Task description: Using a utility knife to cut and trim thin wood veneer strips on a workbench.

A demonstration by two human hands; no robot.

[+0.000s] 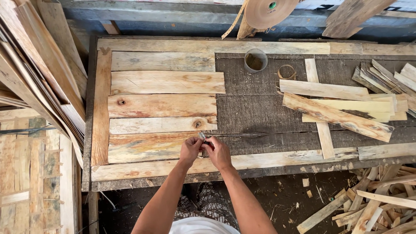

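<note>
Fingertips of both hands pinch a small metal tool [202, 136], perhaps a blade, at the right end of the lowest wood strip [149, 146], where that end can be worked. Left hand [190, 149] and right hand [218, 151] meet there, fingers closed on it. Five strips lie side by side inside a frame on the workbench [251, 112]; loose strips [338, 108] wait to the right, beyond a small tin cup [255, 60].

Too small to identify: the shiny bit [202, 135] pinched between left hand [190, 149] and right hand [218, 152], half covered by fingertips. Cut off at 12 o'clock: tape roll [268, 11]. Cut off at 9 o'clock: stacked veneer sheets [30, 73]. Contents of the grey cup [255, 60] unreadable. Scrap pile [377, 199] cropped at 4 o'clock.
</note>
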